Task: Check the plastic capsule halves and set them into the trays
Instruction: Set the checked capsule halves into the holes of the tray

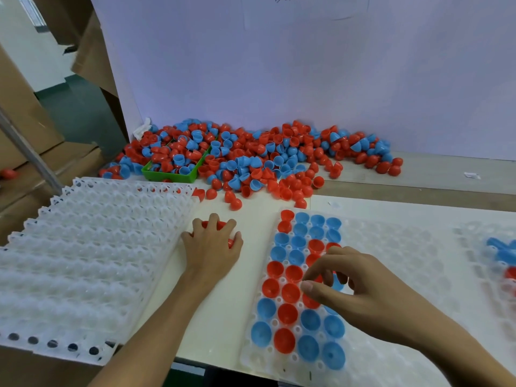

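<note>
A heap of red and blue capsule halves (pixel 251 155) lies at the back of the table. A clear tray (pixel 391 247) in front holds several red and blue halves (pixel 293 289) in its left columns. My left hand (pixel 212 247) is cupped palm-down over several red halves (pixel 213 224) on the white table between the trays. My right hand (pixel 360 286) hovers over the filled part of the tray, fingers curled; a blue half (pixel 338 284) shows under its fingertips, and whether they pinch it is unclear.
A stack of white empty trays (pixel 83 261) sits at the left. A green bin (pixel 178 166) full of halves stands in the heap. Another tray with a few halves (pixel 502 258) is at the right edge. Cardboard boxes (pixel 25 121) stand left; a white wall panel rises behind.
</note>
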